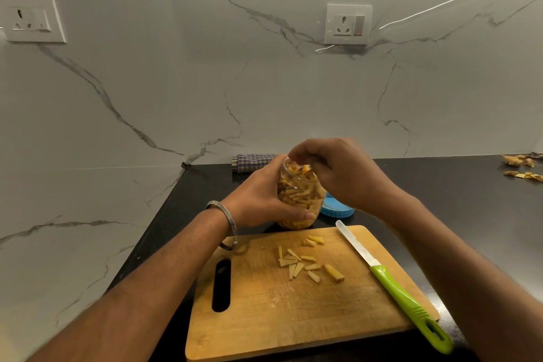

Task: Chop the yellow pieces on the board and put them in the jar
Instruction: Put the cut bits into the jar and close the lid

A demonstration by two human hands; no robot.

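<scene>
A scatter of pale yellow chopped pieces (305,262), cut into short wedges and sticks, is lying near the middle of the light wooden chopping board (264,317) with a slotted handle hole at its 9 o'clock edge. A clear glass jar (296,197) is standing tilted at the board's 12 o'clock edge, already packed almost to the mouth with the same yellow sticks. The left hand (258,200) is wrapping its grip around the jar's side, thumb across the front. The right hand (338,173) is hovering at the jar's mouth with its fingers bunched together over the opening; whether that grip is pinching a piece cannot be told. A white-bladed knife with a lime green plastic handle (393,288) is lying along the board's 3 o'clock side. A round blue lid (338,209) is resting on the black counter (440,185) just at the jar's 3 o'clock.
</scene>
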